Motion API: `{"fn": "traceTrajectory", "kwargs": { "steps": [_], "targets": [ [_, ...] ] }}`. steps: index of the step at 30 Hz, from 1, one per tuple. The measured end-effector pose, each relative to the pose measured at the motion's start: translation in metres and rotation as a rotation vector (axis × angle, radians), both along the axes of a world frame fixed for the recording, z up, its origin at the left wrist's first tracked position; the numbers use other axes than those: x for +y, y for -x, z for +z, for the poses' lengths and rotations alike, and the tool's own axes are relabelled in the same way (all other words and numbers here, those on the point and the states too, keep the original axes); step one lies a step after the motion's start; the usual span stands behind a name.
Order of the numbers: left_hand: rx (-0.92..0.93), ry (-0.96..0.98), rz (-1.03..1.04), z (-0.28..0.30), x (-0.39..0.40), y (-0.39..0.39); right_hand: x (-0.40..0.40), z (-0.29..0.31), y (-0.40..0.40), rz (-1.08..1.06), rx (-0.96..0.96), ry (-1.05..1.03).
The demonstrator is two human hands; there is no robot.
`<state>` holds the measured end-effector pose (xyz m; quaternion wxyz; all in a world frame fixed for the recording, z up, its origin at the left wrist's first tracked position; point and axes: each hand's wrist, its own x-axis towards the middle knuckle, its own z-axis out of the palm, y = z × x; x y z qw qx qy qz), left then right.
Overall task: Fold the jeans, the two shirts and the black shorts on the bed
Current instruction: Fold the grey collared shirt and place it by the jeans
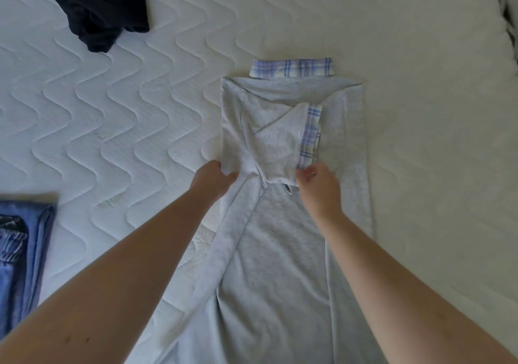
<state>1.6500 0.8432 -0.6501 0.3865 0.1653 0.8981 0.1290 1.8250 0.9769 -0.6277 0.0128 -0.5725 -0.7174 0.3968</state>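
Shirt-folding is the step in hand: a pale grey shirt (280, 223) with a plaid collar (293, 67) lies lengthwise on the bed (420, 111), collar away from the person, its long sides already turned inward. The left hand (214, 180) pinches the folded left edge of the cloth; the right hand (319, 187) pinches the lower corner of the sleeve flap beside its plaid cuff (309, 136). Both hands have their fingers curled round fabric. To do it well, I judge the sleeve should be laid flat and straight inside the shirt's outline, creases smoothed outward, before the hem is brought up toward the collar so the edges line up. Jeans (19, 254) lie folded at the bed's left edge; black shorts (98, 7) lie crumpled at the far left, not yet folded. Only 1 shirt is in view.
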Motion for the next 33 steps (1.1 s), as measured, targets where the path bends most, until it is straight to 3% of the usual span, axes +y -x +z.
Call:
{"fn": "traceTrajectory", "kwargs": {
  "steps": [4, 7, 11, 16, 20, 25, 30, 33],
  "targets": [
    [-0.017, -0.053, 0.085, 0.005, -0.031, -0.036, -0.044, -0.01, 0.001, 0.042, 0.077, 0.227],
    [-0.04, -0.08, 0.155, 0.014, -0.062, -0.068, -0.072, -0.011, 0.009, 0.026, 0.1, 0.282],
    [-0.005, -0.05, 0.057, 0.023, -0.1, -0.108, -0.097, -0.016, 0.032, -0.158, 0.211, 0.39],
    [0.103, 0.082, 0.005, 0.026, -0.132, -0.142, -0.101, -0.014, 0.043, -0.123, 0.131, 0.513],
    [0.145, 0.211, -0.034, 0.034, -0.146, -0.16, -0.097, -0.014, 0.038, -0.184, 0.2, 0.634],
    [0.198, 0.105, -0.03, 0.051, -0.148, -0.181, -0.101, -0.006, 0.028, -0.165, 0.261, 0.864],
    [0.012, -0.051, -0.04, 0.06, -0.143, -0.192, -0.104, -0.004, 0.015, -0.177, 0.273, 0.989],
    [-0.273, -0.208, 0.271, 0.06, -0.151, -0.189, -0.102, -0.006, 0.0, -0.168, 0.288, 1.085]
  ]
}}
